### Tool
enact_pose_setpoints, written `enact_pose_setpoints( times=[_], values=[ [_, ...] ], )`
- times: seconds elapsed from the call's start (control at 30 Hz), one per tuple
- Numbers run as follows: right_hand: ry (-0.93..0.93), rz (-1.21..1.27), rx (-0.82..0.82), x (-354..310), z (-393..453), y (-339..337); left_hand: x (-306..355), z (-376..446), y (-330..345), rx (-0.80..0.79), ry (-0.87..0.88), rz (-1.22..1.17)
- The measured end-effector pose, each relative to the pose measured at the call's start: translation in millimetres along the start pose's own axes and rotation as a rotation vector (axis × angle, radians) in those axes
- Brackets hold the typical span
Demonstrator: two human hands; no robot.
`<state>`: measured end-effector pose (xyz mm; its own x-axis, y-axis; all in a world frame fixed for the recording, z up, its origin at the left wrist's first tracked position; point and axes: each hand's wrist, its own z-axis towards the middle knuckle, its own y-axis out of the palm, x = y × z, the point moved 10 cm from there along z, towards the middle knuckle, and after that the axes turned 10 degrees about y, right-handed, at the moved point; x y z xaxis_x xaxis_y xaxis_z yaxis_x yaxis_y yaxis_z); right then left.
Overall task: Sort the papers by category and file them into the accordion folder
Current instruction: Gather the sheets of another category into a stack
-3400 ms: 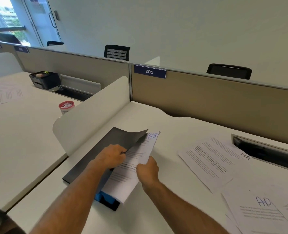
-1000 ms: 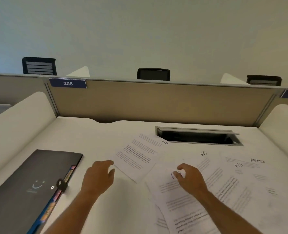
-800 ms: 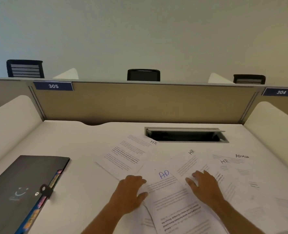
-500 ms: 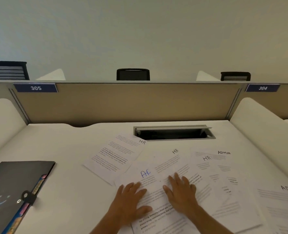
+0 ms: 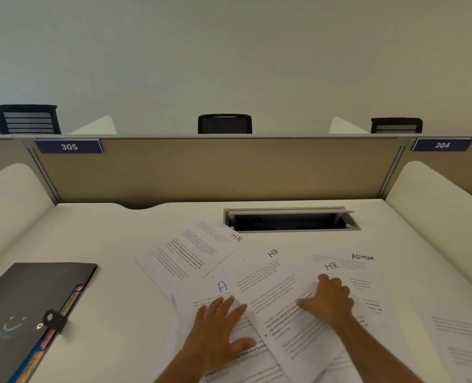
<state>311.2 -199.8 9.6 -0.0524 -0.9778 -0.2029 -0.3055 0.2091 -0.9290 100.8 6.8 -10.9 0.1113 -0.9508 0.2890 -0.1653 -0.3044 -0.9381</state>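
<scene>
Both hands flat on overlapping papers (image 5: 273,294) mid-desk: left hand (image 5: 218,330) presses A-marked sheet (image 5: 215,293), right hand (image 5: 326,302) fingers bent on HR sheet (image 5: 323,277). Accordion folder (image 5: 27,313) closed, far left; left hand nearer.

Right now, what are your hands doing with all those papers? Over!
Left hand flat on the blue-marked sheet. Right hand pressing an HR sheet. Accordion folder lies closed, far left. Papers overlap; nothing else in the way.

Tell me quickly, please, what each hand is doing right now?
Left hand: open, fingers flat on the sheet marked with a blue A.
Right hand: fingers curled on the overlapping HR sheets; whether it grips one cannot be told.
</scene>
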Motion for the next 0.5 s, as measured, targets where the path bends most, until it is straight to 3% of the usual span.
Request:
enact_pose_setpoints(
  times=[0.27, 0.5],
  values=[
    [0.082, 0.043, -0.137, 8.0, 13.9, 8.0, 3.8, 5.0, 15.6, -0.047, -0.048, -0.003],
    [-0.065, 0.475, -0.223, -8.7, 1.9, -13.0, 0.4, 6.2, 10.0, 0.014, -0.084, -0.106]
  ],
)
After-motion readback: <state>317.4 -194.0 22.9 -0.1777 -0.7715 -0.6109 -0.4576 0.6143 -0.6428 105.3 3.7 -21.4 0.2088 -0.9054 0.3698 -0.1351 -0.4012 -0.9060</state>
